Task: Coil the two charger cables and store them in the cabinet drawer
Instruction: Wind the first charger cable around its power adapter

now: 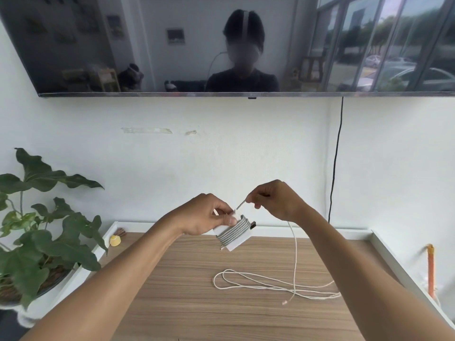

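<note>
My left hand grips a white charger block above the wooden cabinet top; several turns of white cable are wound around the block. My right hand pinches the same cable just up and right of the block. From that hand the cable hangs down to the wood, ending in a small plug. A second white cable lies in loose long loops on the wood, below and to the right of the block. No drawer is visible.
A leafy potted plant stands at the left. A small yellow object lies at the back left corner. An orange rod stands at the right edge. A dark screen hangs on the wall, with a black cord running down.
</note>
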### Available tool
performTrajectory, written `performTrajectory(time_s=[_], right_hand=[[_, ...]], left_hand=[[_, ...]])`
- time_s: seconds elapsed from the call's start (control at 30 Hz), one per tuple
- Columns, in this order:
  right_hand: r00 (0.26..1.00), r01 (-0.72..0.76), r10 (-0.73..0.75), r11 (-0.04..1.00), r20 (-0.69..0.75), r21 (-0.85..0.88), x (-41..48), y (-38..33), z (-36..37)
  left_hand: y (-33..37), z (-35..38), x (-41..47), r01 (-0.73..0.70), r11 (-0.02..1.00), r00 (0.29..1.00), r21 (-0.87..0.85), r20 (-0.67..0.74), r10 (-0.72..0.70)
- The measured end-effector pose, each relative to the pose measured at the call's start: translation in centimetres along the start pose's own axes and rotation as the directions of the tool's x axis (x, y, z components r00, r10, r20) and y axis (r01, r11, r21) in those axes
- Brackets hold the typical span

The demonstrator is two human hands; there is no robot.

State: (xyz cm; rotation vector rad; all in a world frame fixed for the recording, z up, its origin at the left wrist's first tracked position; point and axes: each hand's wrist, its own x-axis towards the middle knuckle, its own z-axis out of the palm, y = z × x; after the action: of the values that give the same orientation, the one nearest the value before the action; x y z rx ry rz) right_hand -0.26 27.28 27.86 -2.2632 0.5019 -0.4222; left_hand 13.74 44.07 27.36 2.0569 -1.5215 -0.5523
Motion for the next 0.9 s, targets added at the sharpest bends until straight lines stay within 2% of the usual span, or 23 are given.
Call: performTrajectory(time_s=[0.23,0.43,0.6,0.77,0.9], right_hand=[[0.998,0.012,-0.021,0.989,-0.063,-0.151,-0.3,-1.0,1.1],[0.994,0.033,-0.059,0.963,-0.089,-0.268,-0.7,-2.0,1.3],[0.991,0.034,-0.08,0.93,-0.109,-0.367,-1.5,-3.1,2.0],[0.981,0.021,-0.09,0.93,-0.171,-0.367,-2.1,-2.9,3.0],[0.962,0.001,-0.091,0.944,-0.256,-0.331,-2.7,-2.6,4.4]], left_hand=[[-1.3,0.6,0.6,0.049,0.997,0.967,0.063,-0.251,-0.032],[-1.1,1.1,0.6,0.053,0.996,0.944,0.065,-0.327,-0.029],[-0.8,0.9,0.6,0.066,0.996,0.94,0.063,-0.339,-0.041],[-1.3,0.5,0.9,0.105,0.994,0.895,-0.038,-0.433,-0.111],[-1.1,0.5,1.0,0.094,0.967,0.88,-0.237,-0.435,-0.192]])
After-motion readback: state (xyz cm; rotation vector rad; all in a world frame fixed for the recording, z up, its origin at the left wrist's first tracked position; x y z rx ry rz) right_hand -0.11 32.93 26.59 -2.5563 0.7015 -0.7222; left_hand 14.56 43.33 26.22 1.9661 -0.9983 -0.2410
